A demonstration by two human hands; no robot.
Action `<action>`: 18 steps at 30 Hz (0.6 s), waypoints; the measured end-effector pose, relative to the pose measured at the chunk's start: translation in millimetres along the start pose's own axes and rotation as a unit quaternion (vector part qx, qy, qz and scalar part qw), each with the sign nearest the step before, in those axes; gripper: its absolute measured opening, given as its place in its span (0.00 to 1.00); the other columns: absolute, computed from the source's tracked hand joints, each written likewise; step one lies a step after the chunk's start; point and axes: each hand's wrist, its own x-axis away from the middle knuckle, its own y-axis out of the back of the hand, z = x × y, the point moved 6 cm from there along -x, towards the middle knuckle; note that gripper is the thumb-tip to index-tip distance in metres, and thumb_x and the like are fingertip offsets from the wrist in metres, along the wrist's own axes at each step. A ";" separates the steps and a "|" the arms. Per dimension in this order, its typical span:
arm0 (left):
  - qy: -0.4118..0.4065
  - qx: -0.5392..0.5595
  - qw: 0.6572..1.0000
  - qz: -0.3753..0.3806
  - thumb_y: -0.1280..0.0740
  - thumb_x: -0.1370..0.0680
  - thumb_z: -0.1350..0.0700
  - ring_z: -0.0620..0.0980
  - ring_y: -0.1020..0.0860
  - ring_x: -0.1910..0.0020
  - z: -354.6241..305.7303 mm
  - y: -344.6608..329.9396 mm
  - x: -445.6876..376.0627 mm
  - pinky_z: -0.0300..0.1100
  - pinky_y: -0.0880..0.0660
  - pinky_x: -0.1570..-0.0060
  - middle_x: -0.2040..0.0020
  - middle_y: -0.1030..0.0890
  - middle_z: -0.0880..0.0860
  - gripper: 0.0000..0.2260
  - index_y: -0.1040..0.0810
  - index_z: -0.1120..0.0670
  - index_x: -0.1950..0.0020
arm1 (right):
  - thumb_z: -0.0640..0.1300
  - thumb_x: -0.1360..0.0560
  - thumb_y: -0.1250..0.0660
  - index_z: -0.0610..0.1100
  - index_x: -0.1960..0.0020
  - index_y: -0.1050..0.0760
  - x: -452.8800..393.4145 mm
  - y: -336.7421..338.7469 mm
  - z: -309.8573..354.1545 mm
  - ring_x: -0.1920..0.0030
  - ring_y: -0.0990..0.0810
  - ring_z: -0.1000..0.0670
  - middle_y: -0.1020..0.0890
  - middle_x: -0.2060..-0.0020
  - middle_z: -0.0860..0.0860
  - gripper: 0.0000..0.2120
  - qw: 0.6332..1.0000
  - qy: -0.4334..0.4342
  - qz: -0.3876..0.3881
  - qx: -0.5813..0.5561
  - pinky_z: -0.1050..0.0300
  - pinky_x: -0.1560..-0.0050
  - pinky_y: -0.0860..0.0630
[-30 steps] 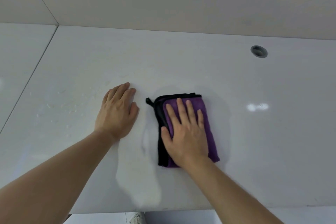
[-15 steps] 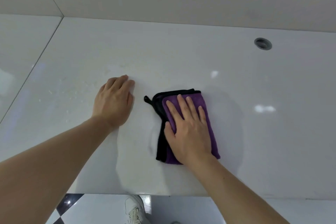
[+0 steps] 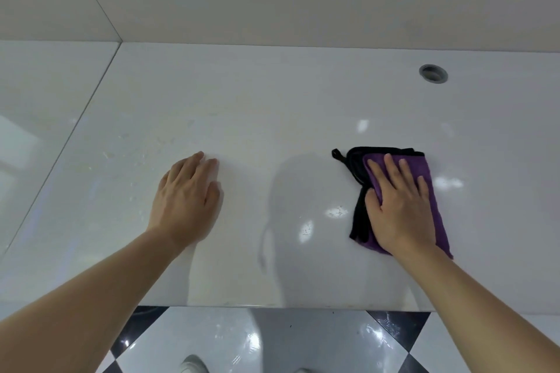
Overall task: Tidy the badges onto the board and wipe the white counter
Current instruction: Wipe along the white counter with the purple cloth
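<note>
Glossy white counter (image 3: 272,94), right hand (image 3: 400,206) pressed flat, fingers spread, on folded fuzzy purple-and-black cloth (image 3: 424,169) at right, left hand (image 3: 186,200) open, palm down, beside scattered droplets (image 3: 136,154), round metal grommet (image 3: 433,73) far right.

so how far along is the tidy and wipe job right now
Done, as far as this view shows: no badges or board on the white counter, though they may be out of frame. In hand: the right hand presses flat on the purple cloth while the left hand braces on the counter. Left: water droplets beyond the left hand, and the area near the round hole.
</note>
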 end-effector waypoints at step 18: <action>-0.037 0.045 0.998 0.035 0.47 0.17 0.50 0.53 0.43 0.22 28.1 -9.2 16.3 0.52 0.43 0.24 0.21 0.36 0.55 0.20 0.33 0.50 0.25 | 0.59 0.19 0.53 0.55 0.16 0.46 81.4 -44.9 210.5 0.16 0.54 0.45 0.49 0.16 0.49 0.31 0.994 0.106 0.030 -0.010 0.40 0.18 0.54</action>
